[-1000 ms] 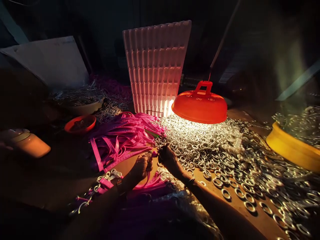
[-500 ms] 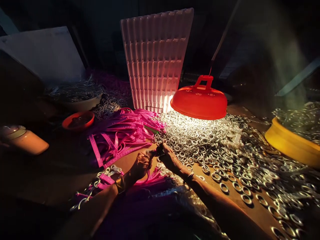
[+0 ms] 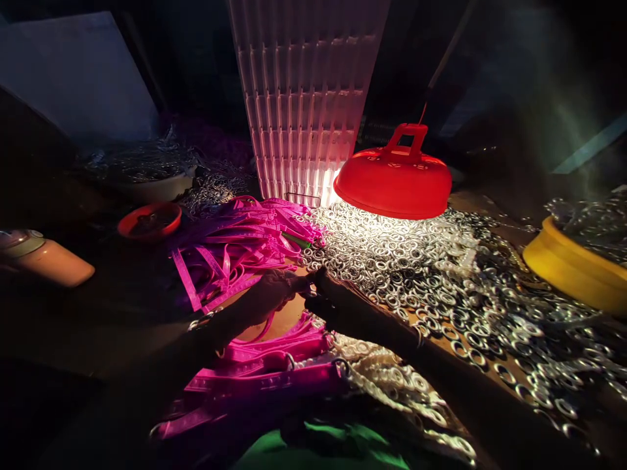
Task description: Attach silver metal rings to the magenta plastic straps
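Observation:
My left hand (image 3: 280, 289) is closed, its fingertips pinched at the middle of the work surface. From beneath it a pink strap (image 3: 264, 331) curves down towards me. My right hand (image 3: 327, 295) is closed too, its fingertips meeting those of the left; shadow hides what is between them. Just beyond the hands lies a pile of pink straps (image 3: 240, 238). To their right spreads a big heap of metal rings (image 3: 392, 254). Nearer my body are more pink straps (image 3: 274, 352) with rings at their ends, beside pale braided or chain-like lengths (image 3: 401, 378).
A red lamp shade (image 3: 394, 186) hangs low over the rings. Behind stands a ribbed panel (image 3: 304, 111). On the left are a red bowl (image 3: 128, 225) and a bottle (image 3: 59, 261). A yellow tub (image 3: 573, 271) of metal pieces stands at right.
The view has tipped downward, so more straps and pale lengths show near my body. Both hands stay together at the same spot, now in deeper shadow.

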Demonstrator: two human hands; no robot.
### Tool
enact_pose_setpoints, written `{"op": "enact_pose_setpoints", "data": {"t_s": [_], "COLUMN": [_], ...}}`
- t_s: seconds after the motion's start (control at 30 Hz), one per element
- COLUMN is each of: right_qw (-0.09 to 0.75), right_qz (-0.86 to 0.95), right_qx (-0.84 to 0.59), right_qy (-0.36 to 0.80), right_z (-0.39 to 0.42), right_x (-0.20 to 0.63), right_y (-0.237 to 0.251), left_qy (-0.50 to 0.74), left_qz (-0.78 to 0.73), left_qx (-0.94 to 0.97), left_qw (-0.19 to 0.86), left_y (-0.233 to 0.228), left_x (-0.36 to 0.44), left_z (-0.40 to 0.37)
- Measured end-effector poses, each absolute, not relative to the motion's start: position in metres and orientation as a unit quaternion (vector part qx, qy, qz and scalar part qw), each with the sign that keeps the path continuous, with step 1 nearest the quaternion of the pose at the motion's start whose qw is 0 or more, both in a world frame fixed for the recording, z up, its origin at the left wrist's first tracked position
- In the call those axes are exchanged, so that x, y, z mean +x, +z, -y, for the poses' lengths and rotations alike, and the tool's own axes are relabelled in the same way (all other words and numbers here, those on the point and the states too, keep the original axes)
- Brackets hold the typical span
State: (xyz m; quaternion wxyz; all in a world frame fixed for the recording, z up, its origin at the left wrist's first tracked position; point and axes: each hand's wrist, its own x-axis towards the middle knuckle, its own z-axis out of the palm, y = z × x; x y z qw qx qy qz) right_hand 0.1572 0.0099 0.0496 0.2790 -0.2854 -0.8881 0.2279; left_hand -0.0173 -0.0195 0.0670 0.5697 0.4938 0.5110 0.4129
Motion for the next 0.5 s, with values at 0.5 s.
{"op": "enact_pose_setpoints", "data": {"t_s": [0.5], "right_qw": [0.221], "right_qz": [0.776], "right_qx": [-0.397], "right_qy": [0.437], "right_z": [0.119], "right_x": [0.21], "right_y": [-0.01], "left_qy": [0.315], "left_qz": [-0.416], "left_qx": [0.423], "left_qw": [0.741], "left_y": [0.02], "left_x": [0.001], "left_z": [0.132]}}
